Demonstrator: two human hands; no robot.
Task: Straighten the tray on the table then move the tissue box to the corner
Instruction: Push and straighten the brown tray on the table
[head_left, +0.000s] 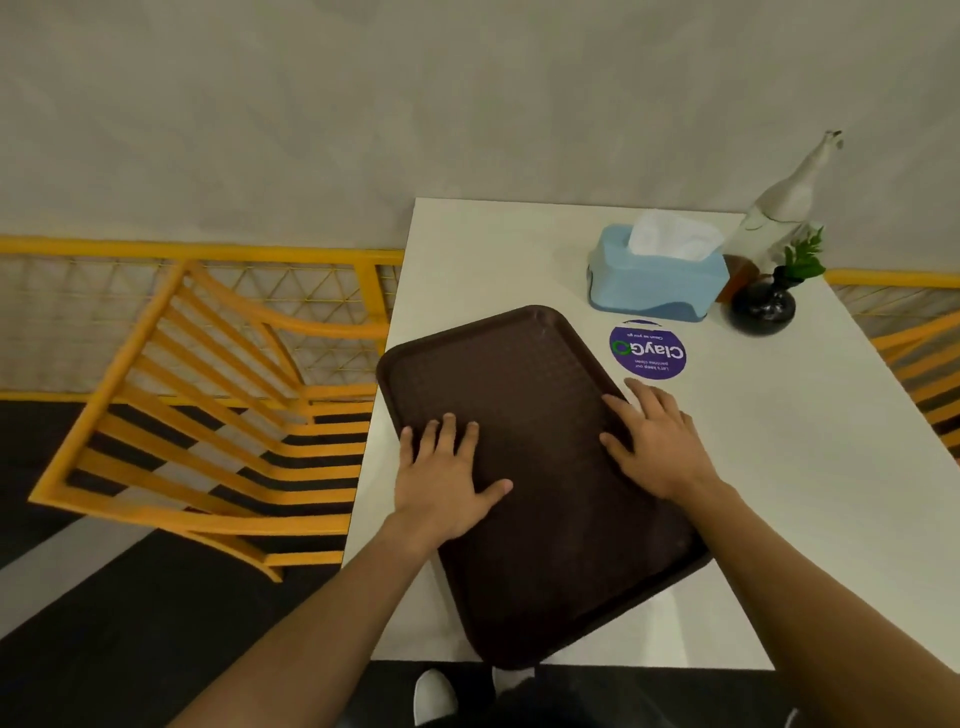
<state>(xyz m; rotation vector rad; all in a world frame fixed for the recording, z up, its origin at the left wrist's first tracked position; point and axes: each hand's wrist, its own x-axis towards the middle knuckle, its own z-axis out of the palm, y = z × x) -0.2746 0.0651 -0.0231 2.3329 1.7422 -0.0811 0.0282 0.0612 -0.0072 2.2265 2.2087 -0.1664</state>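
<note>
1. White shoe (434, 696) at the bottom edge, below the near end of the white table (779, 467).
2. Brown tray (545, 519) askew on that table, near corner hanging just past the front edge.
3. Left hand (447, 478) flat on the tray's left side, fingers spread wide, holding nothing.
4. Right hand (654, 441) flat over the tray's right rim, fingers spread, nothing gripped.
5. Purple round sticker (648, 351) just beyond the right hand.
6. Blue tissue box (657, 278) farther back, beside a black vase (762, 306) and a pale bottle (784, 202).
7. Yellow chair (208, 415) left of the table.

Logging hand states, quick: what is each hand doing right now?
Left hand: open, flat on the tray, holding nothing.
Right hand: open, resting on the tray's right edge, holding nothing.
</note>
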